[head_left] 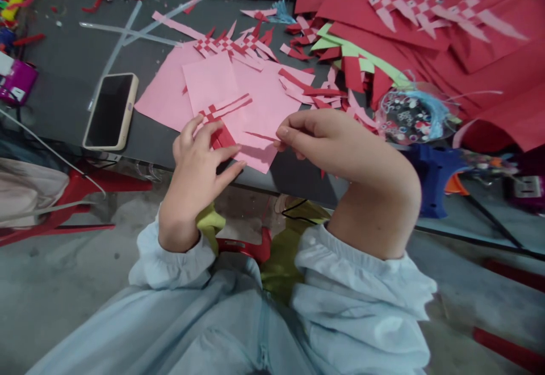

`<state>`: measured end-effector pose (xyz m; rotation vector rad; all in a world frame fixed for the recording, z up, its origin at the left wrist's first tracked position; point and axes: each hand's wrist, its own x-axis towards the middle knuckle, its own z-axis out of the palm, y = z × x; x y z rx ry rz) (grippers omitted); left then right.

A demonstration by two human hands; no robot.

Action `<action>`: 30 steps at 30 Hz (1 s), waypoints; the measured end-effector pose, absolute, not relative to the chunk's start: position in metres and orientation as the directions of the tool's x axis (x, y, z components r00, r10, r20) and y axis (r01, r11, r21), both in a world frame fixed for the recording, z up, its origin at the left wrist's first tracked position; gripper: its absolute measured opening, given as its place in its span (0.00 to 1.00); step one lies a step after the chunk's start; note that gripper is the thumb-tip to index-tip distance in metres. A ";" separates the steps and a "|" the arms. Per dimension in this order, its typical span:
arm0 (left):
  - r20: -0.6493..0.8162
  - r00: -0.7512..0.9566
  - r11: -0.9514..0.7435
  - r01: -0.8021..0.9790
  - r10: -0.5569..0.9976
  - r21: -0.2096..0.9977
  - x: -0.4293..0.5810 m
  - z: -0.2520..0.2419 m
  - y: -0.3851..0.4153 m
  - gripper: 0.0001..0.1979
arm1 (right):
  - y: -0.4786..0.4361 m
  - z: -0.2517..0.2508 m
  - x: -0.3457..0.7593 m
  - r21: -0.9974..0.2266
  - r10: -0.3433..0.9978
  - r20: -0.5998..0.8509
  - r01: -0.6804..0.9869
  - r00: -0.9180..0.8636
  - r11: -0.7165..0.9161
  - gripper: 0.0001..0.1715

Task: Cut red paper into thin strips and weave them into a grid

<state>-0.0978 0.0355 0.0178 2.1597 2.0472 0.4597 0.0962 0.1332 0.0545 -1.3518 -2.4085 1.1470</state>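
Note:
My left hand [201,162] lies with fingers spread over a red and pink woven paper piece [212,115], its fingertips pressing the piece down on pink sheets. Two thin strips stick out from the weave to the upper right. My right hand [313,136] is pinched, thumb against forefinger, on the end of a thin red and pink paper strip [260,136] that reaches left toward my left hand. Under both lies a large pink sheet [272,82]. Finished-looking checkered paper pieces [227,44] rest at its far edge.
A phone [111,111] lies at the left beside crossed clear sticks [123,33]. Red sheets [426,28] with checkered pieces cover the back right. Paper scraps [327,92] and a clear container of beads and blue thread [411,115] are at the right; a blue tool [434,179] sits near the edge.

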 end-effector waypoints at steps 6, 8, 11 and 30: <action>0.134 0.036 -0.073 0.958 0.990 0.278 -0.096 0.018 0.035 0.19 | 0.134 0.055 0.096 -0.686 0.776 -0.231 0.664 -0.587 0.298 0.14; 0.101 0.067 -0.093 0.957 0.993 0.274 -0.097 0.017 0.035 0.19 | 0.134 0.056 0.096 -0.689 0.774 -0.237 0.663 -0.587 0.292 0.14; 0.078 0.199 -0.214 0.913 0.977 0.346 -0.096 0.016 0.035 0.13 | 0.134 0.055 0.096 -0.696 0.774 -0.238 0.659 -0.586 0.285 0.14; 0.229 -0.089 -0.002 0.930 0.969 0.369 -0.116 0.026 0.030 0.15 | 0.134 0.055 0.094 -0.718 0.761 -0.244 0.639 -0.601 0.275 0.13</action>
